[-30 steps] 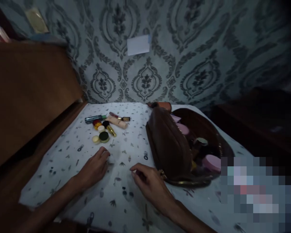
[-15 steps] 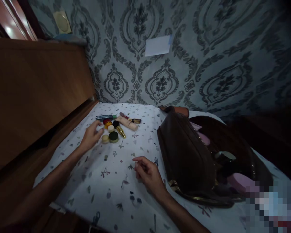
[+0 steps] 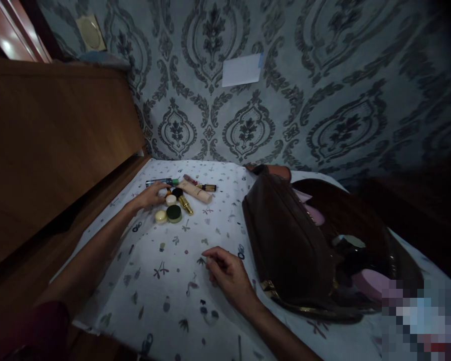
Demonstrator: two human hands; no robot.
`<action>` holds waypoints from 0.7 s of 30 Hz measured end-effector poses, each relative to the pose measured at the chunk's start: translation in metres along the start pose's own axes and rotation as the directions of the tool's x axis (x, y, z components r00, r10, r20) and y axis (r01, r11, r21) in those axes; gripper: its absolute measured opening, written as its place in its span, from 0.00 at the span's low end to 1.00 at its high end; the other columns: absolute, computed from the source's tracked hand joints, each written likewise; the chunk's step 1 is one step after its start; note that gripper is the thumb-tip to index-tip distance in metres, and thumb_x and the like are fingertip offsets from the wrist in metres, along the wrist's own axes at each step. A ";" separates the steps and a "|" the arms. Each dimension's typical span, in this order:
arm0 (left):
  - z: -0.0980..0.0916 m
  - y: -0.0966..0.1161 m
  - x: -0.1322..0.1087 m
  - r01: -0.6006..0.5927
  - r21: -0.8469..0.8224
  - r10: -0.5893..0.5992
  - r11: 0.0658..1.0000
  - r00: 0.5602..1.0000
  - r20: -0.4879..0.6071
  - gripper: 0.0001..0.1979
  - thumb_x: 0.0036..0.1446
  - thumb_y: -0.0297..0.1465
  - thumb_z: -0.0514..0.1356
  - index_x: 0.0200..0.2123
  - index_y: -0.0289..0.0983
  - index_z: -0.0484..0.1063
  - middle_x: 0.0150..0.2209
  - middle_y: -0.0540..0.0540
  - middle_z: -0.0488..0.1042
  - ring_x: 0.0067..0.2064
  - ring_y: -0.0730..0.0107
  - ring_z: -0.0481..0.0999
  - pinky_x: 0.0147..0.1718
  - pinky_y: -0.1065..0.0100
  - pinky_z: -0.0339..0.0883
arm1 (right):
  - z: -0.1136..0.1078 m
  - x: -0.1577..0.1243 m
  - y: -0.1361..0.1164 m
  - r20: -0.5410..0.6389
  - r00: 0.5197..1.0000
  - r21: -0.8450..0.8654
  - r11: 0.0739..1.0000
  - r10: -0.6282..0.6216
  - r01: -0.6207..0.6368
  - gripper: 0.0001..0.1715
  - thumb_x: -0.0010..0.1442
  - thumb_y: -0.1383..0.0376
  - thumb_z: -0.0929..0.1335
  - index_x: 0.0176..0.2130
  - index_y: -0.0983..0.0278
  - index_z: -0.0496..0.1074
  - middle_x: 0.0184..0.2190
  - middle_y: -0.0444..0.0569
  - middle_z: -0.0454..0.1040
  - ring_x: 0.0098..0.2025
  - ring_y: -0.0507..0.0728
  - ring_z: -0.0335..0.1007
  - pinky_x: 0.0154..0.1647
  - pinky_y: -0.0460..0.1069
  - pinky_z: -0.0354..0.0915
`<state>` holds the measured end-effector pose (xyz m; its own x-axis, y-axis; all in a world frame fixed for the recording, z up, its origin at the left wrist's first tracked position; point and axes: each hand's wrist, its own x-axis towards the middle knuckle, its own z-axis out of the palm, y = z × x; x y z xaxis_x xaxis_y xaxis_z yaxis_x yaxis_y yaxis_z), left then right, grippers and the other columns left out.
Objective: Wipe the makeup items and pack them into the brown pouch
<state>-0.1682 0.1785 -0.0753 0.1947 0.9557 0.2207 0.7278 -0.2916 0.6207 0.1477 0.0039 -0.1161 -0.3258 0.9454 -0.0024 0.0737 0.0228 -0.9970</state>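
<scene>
My left hand (image 3: 153, 194) is curled over a small amber item (image 3: 169, 192) in a group of cosmetics; its fingertips are bent down and what they grip is hidden. Close by lie a white-lidded jar (image 3: 170, 200), a black-topped piece (image 3: 177, 192), a dark green round jar (image 3: 174, 214), a cream jar (image 3: 161, 216) and a gold lipstick tube (image 3: 186, 204). Behind them are a beige squeeze tube (image 3: 196, 191), a blue-green tube (image 3: 160, 182) and a black-and-gold tube (image 3: 206, 187). My right hand (image 3: 229, 276) hovers low over the cloth, loosely bent, index finger out, holding nothing.
A large dark brown bag (image 3: 285, 240) lies unzipped on the right, with pink items (image 3: 372, 283) inside. A brown leather piece (image 3: 278, 172) sits behind it. The patterned cloth (image 3: 180, 301) meets a papered wall (image 3: 248, 125); a wooden panel (image 3: 60, 120) rises at left.
My left hand has moved forward and right, from beside the cosmetics to over the red and amber pieces, covering the red one. My right hand has barely shifted.
</scene>
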 end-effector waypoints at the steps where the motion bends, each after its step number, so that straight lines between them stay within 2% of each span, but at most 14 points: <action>1: -0.001 0.000 0.000 0.011 -0.026 -0.011 1.000 1.000 -0.006 0.24 0.37 0.35 0.69 0.42 0.37 0.78 0.43 0.42 0.77 0.48 0.52 0.72 0.52 0.58 0.65 | 0.000 0.000 -0.001 0.000 1.000 -0.007 1.000 0.000 0.000 0.15 0.56 0.57 0.66 0.37 0.64 0.73 0.21 0.41 0.67 0.21 0.50 0.63 0.23 0.46 0.60; 7: -0.001 0.010 -0.011 0.119 -0.255 -0.157 0.960 0.978 -0.136 0.22 0.38 0.38 0.70 0.39 0.35 0.77 0.38 0.44 0.78 0.43 0.56 0.74 0.42 0.64 0.68 | -0.001 -0.001 -0.003 0.013 1.000 -0.013 1.000 -0.008 0.008 0.14 0.57 0.56 0.66 0.37 0.63 0.73 0.22 0.41 0.66 0.21 0.51 0.63 0.24 0.46 0.61; 10: -0.004 0.027 -0.023 0.154 -0.411 -0.243 0.898 0.954 -0.174 0.26 0.41 0.41 0.68 0.43 0.34 0.74 0.37 0.45 0.78 0.38 0.62 0.75 0.35 0.68 0.67 | 0.000 -0.001 -0.001 0.017 1.000 -0.006 1.000 -0.006 0.007 0.15 0.58 0.56 0.66 0.38 0.64 0.73 0.22 0.41 0.66 0.22 0.50 0.63 0.24 0.46 0.62; 12: -0.007 0.045 -0.035 0.174 -0.507 -0.285 0.844 0.947 -0.150 0.29 0.43 0.42 0.67 0.47 0.33 0.72 0.36 0.45 0.78 0.33 0.67 0.74 0.29 0.70 0.66 | 0.000 -0.001 0.001 -0.004 0.999 -0.006 0.999 -0.034 0.034 0.15 0.58 0.57 0.66 0.40 0.64 0.73 0.24 0.42 0.68 0.22 0.50 0.64 0.24 0.46 0.62; 15: -0.004 0.080 -0.056 0.222 -0.613 -0.308 0.758 0.951 -0.036 0.30 0.43 0.43 0.68 0.47 0.32 0.72 0.34 0.43 0.77 0.28 0.71 0.71 0.22 0.73 0.61 | 0.001 0.000 0.002 -0.066 0.988 -0.090 0.987 -0.143 0.136 0.16 0.59 0.59 0.67 0.46 0.63 0.74 0.32 0.46 0.73 0.29 0.52 0.69 0.29 0.47 0.67; 17: 0.007 0.106 -0.071 0.261 -0.661 -0.296 0.704 0.953 0.062 0.30 0.41 0.43 0.69 0.46 0.31 0.73 0.34 0.42 0.77 0.27 0.72 0.70 0.20 0.74 0.60 | 0.001 -0.001 0.001 -0.096 0.965 -0.171 0.959 -0.243 0.224 0.22 0.58 0.61 0.69 0.52 0.62 0.72 0.42 0.51 0.75 0.40 0.56 0.73 0.37 0.49 0.70; 19: 0.024 0.130 -0.086 0.323 -0.700 -0.272 0.637 0.944 0.188 0.29 0.42 0.42 0.70 0.45 0.31 0.74 0.35 0.42 0.77 0.27 0.72 0.71 0.19 0.74 0.61 | 0.000 -0.001 0.000 -0.104 0.943 -0.213 0.933 -0.315 0.289 0.31 0.57 0.61 0.70 0.59 0.60 0.67 0.55 0.55 0.70 0.53 0.60 0.70 0.47 0.53 0.71; 21: 0.044 0.149 -0.100 0.424 -0.737 -0.211 0.527 0.905 0.370 0.27 0.43 0.40 0.71 0.46 0.32 0.74 0.36 0.43 0.76 0.28 0.73 0.71 0.19 0.75 0.61 | -0.001 -0.001 -0.001 -0.107 0.930 -0.213 0.922 -0.351 0.323 0.36 0.57 0.61 0.71 0.63 0.60 0.63 0.62 0.57 0.64 0.63 0.62 0.62 0.58 0.57 0.66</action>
<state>-0.0501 0.0417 -0.0382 0.2656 0.9410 -0.2099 -0.0187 0.2227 0.9747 0.1487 0.0032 -0.1153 -0.2276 0.9063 0.3560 0.1638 0.3960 -0.9035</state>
